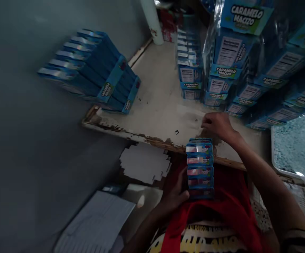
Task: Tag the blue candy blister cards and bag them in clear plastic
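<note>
My left hand [175,196] is curled against the near end of a row of several small blue candy boxes [200,168], which rests against my red shirt at the table's front edge. My right hand [217,125] reaches over the far end of that row, fingers bent on the worn white table [157,105]; whether anything is in them is hidden.
A stack of blue "Caramelo Macizo" boxes [94,72] leans at the table's left corner. Tall wrapped stacks of the same boxes [231,66] fill the back right. A white tray of pale blue candies [294,147] sits at right. Flat white cardboard sheets [144,163] lie below the table.
</note>
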`<state>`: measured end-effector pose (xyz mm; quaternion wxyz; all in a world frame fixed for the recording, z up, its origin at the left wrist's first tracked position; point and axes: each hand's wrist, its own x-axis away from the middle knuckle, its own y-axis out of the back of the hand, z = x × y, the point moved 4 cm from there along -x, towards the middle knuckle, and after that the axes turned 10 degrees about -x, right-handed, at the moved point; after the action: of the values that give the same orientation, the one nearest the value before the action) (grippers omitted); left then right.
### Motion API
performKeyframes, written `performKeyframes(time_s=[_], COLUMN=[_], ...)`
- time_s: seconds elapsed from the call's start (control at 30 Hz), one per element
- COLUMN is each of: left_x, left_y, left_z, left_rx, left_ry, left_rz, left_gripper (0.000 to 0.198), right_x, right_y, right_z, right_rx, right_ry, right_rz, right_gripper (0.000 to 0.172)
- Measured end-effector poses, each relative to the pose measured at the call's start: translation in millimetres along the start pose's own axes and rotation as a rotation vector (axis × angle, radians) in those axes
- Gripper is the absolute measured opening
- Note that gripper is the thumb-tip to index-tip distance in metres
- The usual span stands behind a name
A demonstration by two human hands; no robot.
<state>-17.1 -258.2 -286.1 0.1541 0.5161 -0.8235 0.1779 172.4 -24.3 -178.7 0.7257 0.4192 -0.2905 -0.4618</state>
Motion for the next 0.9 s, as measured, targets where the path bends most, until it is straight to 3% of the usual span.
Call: performKeyframes(time_s=[0.07, 0.13, 0.2, 0.23, 0.3, 0.33, 0.4, 0.47, 0.67, 0.9], left_x=[-4, -14, -31, -44, -79, -99, -131, -150, -142, -127], left_y=[22.6, 51.7, 74.8, 80.5, 83.3, 83.6, 83.8, 83.4, 71.6, 76.8], left_z=[-21, -55, -98, -119, -150, -159, -164, -161, -145, -142], left_rx=[-0.204, -0.483, -0.712, -0.836, -1.111, -1.234, -1.431, -1.514, -1.552, -1.536], left_ry=[-0.073, -0.191, -0.364, -0.455, -0.568, -0.554, -0.458, -0.393, -0.436, -0.31], left_rz=[-0.103, -0.381, -0.681, -0.744, -0.682, -0.6, -0.41, -0.283, -0.216, -0.076], left_gripper=[0.066, 0.036, 0.03, 0.03, 0.032, 0.032, 0.023, 0.019, 0.031, 0.036], right_x=[-14, -19, -20, -20, -22, -23, -25, -25, 1, 30], right_y=[-14, -24, -32, -35, -41, -43, -47, -51, -53, -40], right_z=[-4, -5, -3, -1, 3, 3, 1, -6, -38, -37], right_rx=[-0.038, -0.046, -0.032, -0.025, -0.028, -0.045, -0.112, -0.214, -0.419, -0.224], right_ry=[-0.03, -0.042, -0.04, -0.034, -0.017, -0.011, 0.0, 0.011, 0.07, 0.124], right_rz=[0.084, 0.109, 0.112, 0.115, 0.127, 0.129, 0.14, 0.166, 0.214, 0.325], right_gripper=[0.003, 0.002, 0.004, 0.004, 0.005, 0.006, 0.011, 0.018, 0.015, 0.023])
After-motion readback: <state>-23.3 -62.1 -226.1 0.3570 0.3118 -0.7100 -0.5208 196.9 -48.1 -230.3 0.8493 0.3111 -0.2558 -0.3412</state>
